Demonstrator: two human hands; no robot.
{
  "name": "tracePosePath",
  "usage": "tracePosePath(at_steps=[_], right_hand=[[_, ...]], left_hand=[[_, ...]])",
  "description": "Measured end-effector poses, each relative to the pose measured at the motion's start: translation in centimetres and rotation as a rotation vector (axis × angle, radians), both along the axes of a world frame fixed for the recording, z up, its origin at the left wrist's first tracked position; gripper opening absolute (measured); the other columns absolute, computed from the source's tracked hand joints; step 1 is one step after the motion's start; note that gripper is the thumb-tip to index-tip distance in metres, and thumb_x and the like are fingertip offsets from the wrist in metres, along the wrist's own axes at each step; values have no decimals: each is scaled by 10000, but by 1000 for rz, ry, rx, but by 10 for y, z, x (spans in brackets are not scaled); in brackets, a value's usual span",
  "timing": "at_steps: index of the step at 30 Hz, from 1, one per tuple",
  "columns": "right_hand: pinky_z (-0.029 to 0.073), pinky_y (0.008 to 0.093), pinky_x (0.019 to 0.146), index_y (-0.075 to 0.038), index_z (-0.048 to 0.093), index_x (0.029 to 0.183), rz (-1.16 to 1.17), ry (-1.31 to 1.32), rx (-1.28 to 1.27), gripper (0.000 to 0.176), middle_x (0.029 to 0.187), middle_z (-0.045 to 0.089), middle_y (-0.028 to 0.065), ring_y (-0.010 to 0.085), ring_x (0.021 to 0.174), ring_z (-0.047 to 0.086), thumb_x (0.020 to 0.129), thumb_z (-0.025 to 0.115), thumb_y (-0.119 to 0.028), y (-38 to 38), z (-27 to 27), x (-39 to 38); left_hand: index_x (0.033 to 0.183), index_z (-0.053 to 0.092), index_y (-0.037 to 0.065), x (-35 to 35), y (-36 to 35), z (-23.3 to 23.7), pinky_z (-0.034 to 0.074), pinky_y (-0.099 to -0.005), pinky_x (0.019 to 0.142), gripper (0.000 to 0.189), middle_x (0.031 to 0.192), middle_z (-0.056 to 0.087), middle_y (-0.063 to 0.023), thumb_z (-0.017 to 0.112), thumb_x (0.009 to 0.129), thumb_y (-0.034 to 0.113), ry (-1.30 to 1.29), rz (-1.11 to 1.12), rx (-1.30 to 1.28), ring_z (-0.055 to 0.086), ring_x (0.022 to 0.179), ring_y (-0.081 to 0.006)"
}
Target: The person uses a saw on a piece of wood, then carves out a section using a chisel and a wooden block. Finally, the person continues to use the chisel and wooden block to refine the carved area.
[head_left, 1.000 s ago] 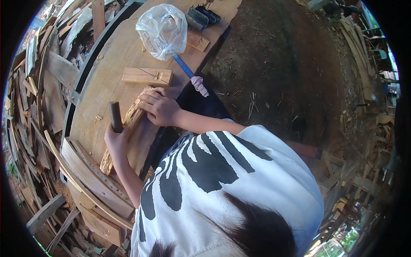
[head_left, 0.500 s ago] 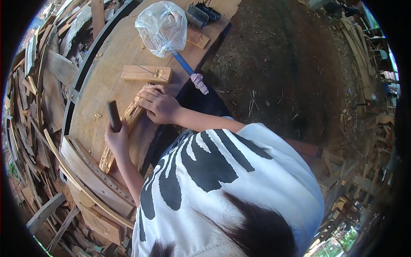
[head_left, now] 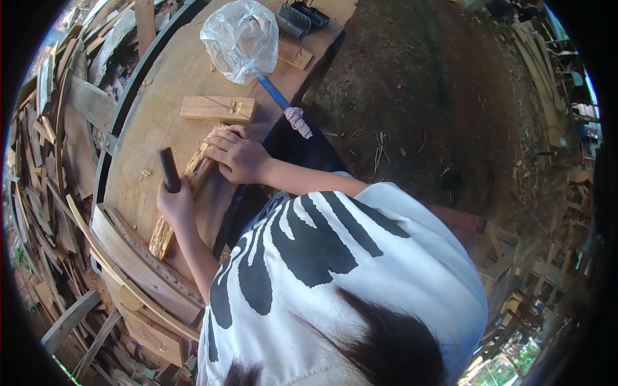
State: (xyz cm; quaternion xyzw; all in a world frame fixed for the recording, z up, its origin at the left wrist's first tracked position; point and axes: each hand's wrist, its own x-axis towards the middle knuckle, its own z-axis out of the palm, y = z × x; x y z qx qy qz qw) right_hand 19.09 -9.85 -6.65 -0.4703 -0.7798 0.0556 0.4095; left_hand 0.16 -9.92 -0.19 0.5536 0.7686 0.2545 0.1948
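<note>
My left hand (head_left: 175, 204) is closed around a dark, round tool handle (head_left: 168, 170) that sticks up out of the fist. The tool's lower end is hidden by the hand and the wood. Beneath and beside this hand, a long, rough-hewn piece of wood (head_left: 198, 165) lies at a slant on the workbench (head_left: 138, 138). My right hand (head_left: 239, 157) wraps its fingers over the far end of that piece. Just beyond the right hand lies a smooth wooden block (head_left: 217, 109) with a dark slanting line and a small cut-out in its top.
A clear plastic bag (head_left: 239, 42) covers the head of something with a blue handle (head_left: 273, 92). Behind it are dark curved pieces (head_left: 302, 19) and another wooden block (head_left: 294, 54). Curved planks (head_left: 145, 264) lean at the near end, and scrap wood (head_left: 80, 141) is heaped left.
</note>
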Motion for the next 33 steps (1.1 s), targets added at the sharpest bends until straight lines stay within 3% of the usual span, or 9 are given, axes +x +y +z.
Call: tracePosePath(at_steps=[6,8,11,22,25,27,29,33], right_hand=[[321,421,1048,-149,673,1053,11,13,-9,305,1250,595,56,216,1218,516,756,605,-140,1,-1,0],[323,422,1047,-147,671,1054,12,15,-9,305,1250,595,56,217,1218,516,756,606,-138,0,-1,1],[324,424,1048,-147,667,1053,11,15,-10,302,1248,595,56,218,1218,517,758,605,-137,0,0,0],[321,423,1062,-144,655,1050,16,17,-13,298,1239,599,48,215,1214,522,755,616,-126,0,3,3],[345,422,1045,-133,652,1047,120,96,17,287,1229,602,60,233,1199,533,762,625,-109,-1,10,14],[375,426,1008,-115,650,1029,52,281,-18,267,1174,612,80,267,1136,556,765,635,-80,-6,25,34],[398,453,952,-100,622,981,-143,250,-45,236,1102,607,105,308,1079,549,748,649,-70,-10,37,62],[409,479,897,-74,555,1062,-594,61,-198,359,1069,526,165,370,997,512,747,722,-120,-16,31,106]], left_hand=[[927,667,-33,3,-3,1,493,-375,703,309,749,664,-155,693,779,237,2,10,1,658,722,-246],[899,648,-33,3,-5,-1,494,-406,689,291,758,647,-188,691,752,214,68,-7,36,642,713,-327],[874,640,-34,1,-8,-11,484,-427,700,274,797,624,-193,694,731,194,178,-58,119,618,757,-366],[896,634,-40,10,-16,-5,486,-470,734,244,886,605,-210,682,748,149,294,-148,166,611,817,-407],[903,629,-37,10,-17,-1,488,-474,739,245,905,608,-215,681,758,153,287,-154,133,615,830,-413],[905,624,-35,10,-17,2,489,-475,741,243,913,609,-217,679,763,155,286,-144,113,616,834,-416],[893,610,-33,12,-17,4,488,-480,744,232,914,609,-222,673,771,154,288,-134,81,616,835,-421],[881,596,-35,6,-13,2,485,-484,762,229,921,610,-225,671,771,152,263,-117,71,610,855,-424]])
